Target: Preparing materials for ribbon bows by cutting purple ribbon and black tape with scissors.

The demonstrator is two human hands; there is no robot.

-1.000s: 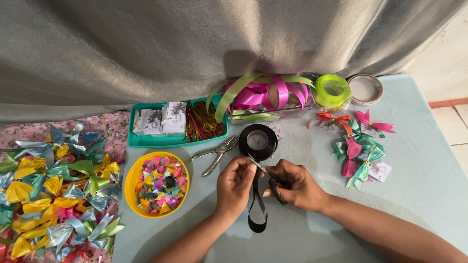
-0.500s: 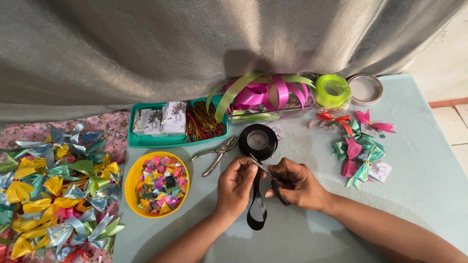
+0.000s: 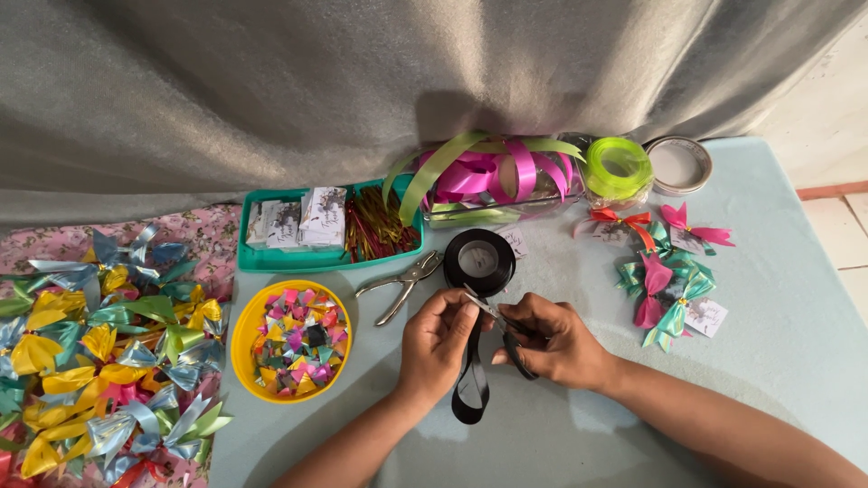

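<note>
A black ribbon spool [image 3: 479, 260] lies on the pale blue tablecloth [image 3: 778, 307] in the middle. My left hand [image 3: 436, 348] pinches a folded loop of black ribbon [image 3: 470, 389] that hangs down toward me. My right hand [image 3: 551, 342] grips black-handled scissors [image 3: 506, 330], whose blades point up-left across the ribbon just above my left fingers. Both hands meet just in front of the spool.
A yellow bowl [image 3: 244, 339] of small coloured bows sits left of my hands, and metal punch pliers [image 3: 404, 283] lie beside it. A green tray [image 3: 298, 260] holds cards and twist ties. Ribbon jar [image 3: 493, 181], green spool [image 3: 617, 168], finished bows [image 3: 669, 280], bow pile [image 3: 99, 352].
My hands have barely shifted; the ribbon loop hangs slightly lower and the scissors stay at the ribbon.
</note>
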